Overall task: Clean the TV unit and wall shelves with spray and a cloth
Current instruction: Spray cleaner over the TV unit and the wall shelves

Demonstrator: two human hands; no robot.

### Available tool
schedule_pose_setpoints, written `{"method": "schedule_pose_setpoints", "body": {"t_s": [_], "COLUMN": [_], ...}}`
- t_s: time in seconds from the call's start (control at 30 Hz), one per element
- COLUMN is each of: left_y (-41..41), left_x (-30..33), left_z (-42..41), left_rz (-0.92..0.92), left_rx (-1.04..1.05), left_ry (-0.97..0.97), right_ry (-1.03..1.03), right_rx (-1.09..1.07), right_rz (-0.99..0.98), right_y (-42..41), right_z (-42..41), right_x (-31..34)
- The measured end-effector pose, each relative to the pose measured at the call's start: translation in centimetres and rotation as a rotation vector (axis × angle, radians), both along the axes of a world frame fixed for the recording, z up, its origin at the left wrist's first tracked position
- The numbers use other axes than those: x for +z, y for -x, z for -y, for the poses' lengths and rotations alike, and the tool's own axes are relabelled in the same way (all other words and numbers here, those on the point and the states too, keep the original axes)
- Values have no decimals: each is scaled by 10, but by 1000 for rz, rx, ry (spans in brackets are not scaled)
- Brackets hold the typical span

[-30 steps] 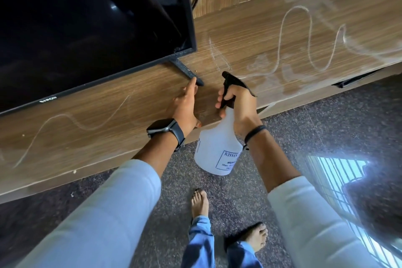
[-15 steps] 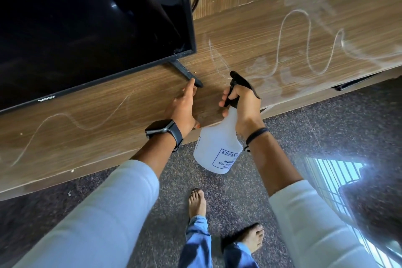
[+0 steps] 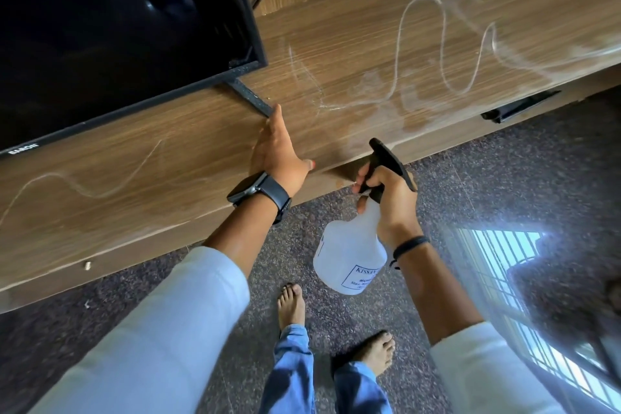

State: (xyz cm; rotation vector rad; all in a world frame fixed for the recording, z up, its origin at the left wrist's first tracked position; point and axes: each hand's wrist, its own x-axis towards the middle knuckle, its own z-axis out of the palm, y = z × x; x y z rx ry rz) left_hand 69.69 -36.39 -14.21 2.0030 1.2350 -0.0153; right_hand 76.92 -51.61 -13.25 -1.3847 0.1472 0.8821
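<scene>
Left hand: the left hand point(image 3: 277, 153) is lying flat, fingers straight, at the TV unit point(image 3: 141, 185) front edge beside the TV foot point(image 3: 250, 97), likely bracing.
Right hand: the right hand point(image 3: 391, 198) is gripping the spray bottle point(image 3: 353, 255) by its neck, fingers on the trigger, just off the unit's front edge, nozzle aiming at the top.
Surface: white squiggles point(image 3: 420, 54) are sitting unwiped toward the right edge.
Cloth: not showing anywhere.
</scene>
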Motion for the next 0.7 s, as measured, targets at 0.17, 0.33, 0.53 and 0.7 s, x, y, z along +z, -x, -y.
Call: {"method": "schedule_pose_setpoints", "body": {"t_s": [0.17,0.33,0.53,0.7], "left_y": [-15,-42,-63,-69], "left_x": [12,15,19,11], "left_z": [24,41,42,37], "left_rz": [-20,44,12,-31], "left_rx": [-60,-167,-185,-153], "left_ry": [-209,-158,-152,-118], "right_ry": [-105,-43,-79,-140], "right_rx": [64,38,45,35], "right_rz": [20,-25,-42,-2], "right_y": [-5,-10,-23,-49], "right_z": [15,27,45,35], "right_x": [-7,-17,-20,-11]}}
